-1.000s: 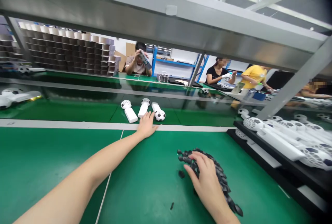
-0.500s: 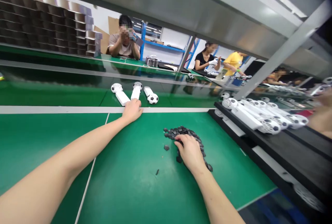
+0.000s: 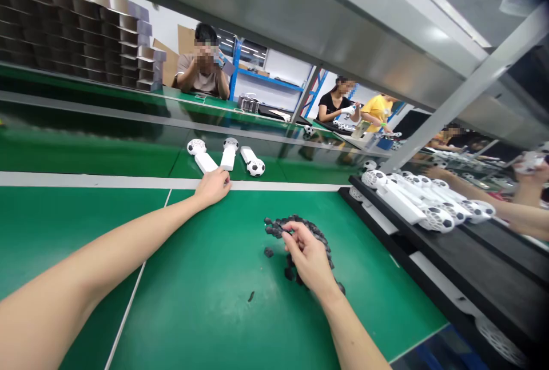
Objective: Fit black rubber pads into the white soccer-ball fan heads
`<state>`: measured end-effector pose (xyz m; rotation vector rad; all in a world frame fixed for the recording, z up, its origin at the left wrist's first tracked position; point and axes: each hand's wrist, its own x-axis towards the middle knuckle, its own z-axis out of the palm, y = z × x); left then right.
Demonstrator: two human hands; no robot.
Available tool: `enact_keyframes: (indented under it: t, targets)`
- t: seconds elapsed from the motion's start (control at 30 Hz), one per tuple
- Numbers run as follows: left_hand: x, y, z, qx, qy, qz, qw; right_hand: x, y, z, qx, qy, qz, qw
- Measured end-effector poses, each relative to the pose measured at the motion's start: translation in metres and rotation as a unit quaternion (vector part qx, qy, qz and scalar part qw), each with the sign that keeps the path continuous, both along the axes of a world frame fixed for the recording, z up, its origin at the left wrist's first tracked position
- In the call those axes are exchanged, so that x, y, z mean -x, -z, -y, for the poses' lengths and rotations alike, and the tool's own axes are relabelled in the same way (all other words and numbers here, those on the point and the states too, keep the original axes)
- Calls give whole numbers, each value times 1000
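Observation:
My left hand [image 3: 213, 186] rests at the white strip, its fingers at the lower ends of two white pieces with football-patterned heads, the left one [image 3: 205, 162] and the middle one [image 3: 229, 155]. Whether it grips either is unclear. A third such piece [image 3: 253, 162] lies to the right with its ball end toward me. My right hand [image 3: 305, 247] is over a heap of small black pieces [image 3: 319, 234], thumb and forefinger pinched together; anything between them is too small to make out. One loose black piece [image 3: 269, 252] lies left of the heap.
At the right, a black tray [image 3: 414, 218] holds several white football-headed pieces. A metal beam [image 3: 446, 101] slants down behind it. Stacked cartons [image 3: 86, 32] stand at the back left. Several people sit beyond the belt, and another person's arms reach in from the far right.
My right hand's thumb and forefinger have drawn together over the heap. My left hand has shifted slightly left along the white strip. Another person's arms now show more at the far right.

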<state>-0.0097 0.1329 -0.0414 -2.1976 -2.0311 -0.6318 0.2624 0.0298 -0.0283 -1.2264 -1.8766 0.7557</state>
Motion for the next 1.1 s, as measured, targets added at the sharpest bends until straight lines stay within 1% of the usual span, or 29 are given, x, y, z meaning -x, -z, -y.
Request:
enact_keyframes:
  t: [0.17,0.3,0.43,0.53,0.67,0.77,0.97,1.1]
  targets:
    - [-2,1,2,54,2,6,999,0,-2,0,-2,-1,19,1000]
    - [-6,-2,7,74,14,16,997,-4,0,-1,9,-1,47,999]
    - [-10,-7,11,79,29,23,996,-13,9,-7,-6,22,77,997]
    - [-11,-9,13,80,32,26,996,-24,18,-18,-13,39,120,992]
    - [-10,-9,15,76,34,28,996,-37,24,-33,3,20,157,987]
    - [-9,-9,16,72,40,28,996,-40,26,-37,8,18,158,987]
    - [-8,-8,18,73,44,24,996,-37,27,-36,36,29,174,984]
    - [-7,-7,20,74,48,20,996,-40,27,-41,41,21,171,984]
